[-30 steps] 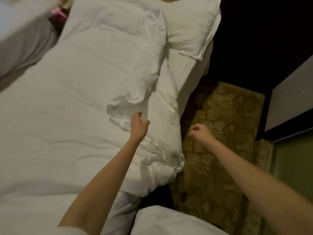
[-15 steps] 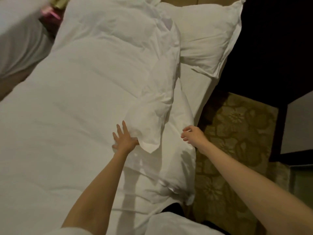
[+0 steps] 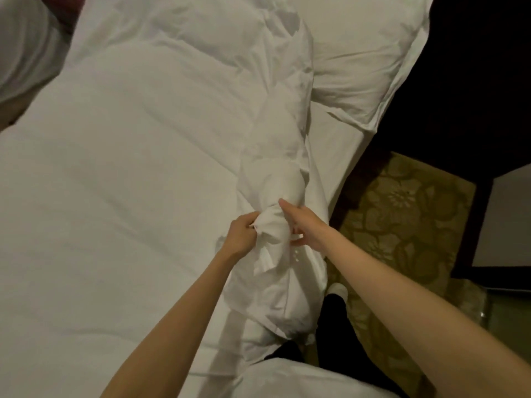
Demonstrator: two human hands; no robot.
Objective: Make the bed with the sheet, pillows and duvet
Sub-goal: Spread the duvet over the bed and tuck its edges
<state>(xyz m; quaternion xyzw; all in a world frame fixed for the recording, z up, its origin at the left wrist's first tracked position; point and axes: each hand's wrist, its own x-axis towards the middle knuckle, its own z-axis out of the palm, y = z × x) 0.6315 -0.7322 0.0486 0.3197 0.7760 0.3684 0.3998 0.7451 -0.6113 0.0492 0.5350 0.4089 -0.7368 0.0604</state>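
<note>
White cloth is bunched up tight between the two hands. The left hand (image 3: 242, 235) has its fingers curled round the twisted end of the white puffy duvet (image 3: 129, 182). The right hand (image 3: 305, 225) holds the same bunch from the other side, with its thumb up on top and its fingers tucked under. The two hands are very close, with only the lump of cloth between them.

From the hands, a crumpled ridge of duvet runs up toward the head of the wide bed (image 3: 349, 156). The rest of the duvet lies flat over the left part of the bed, and some hangs over the near edge. A strip of white flat sheet (image 3: 327, 124) shows beside the ridge. A white square pillow (image 3: 367, 53) lies at the top right, touching the ridge.

Next to the bed is a brown carpet with flower shapes (image 3: 402, 214). A white shoe (image 3: 338, 290) stands on it. A second white bed (image 3: 23, 47) is at the top left.
</note>
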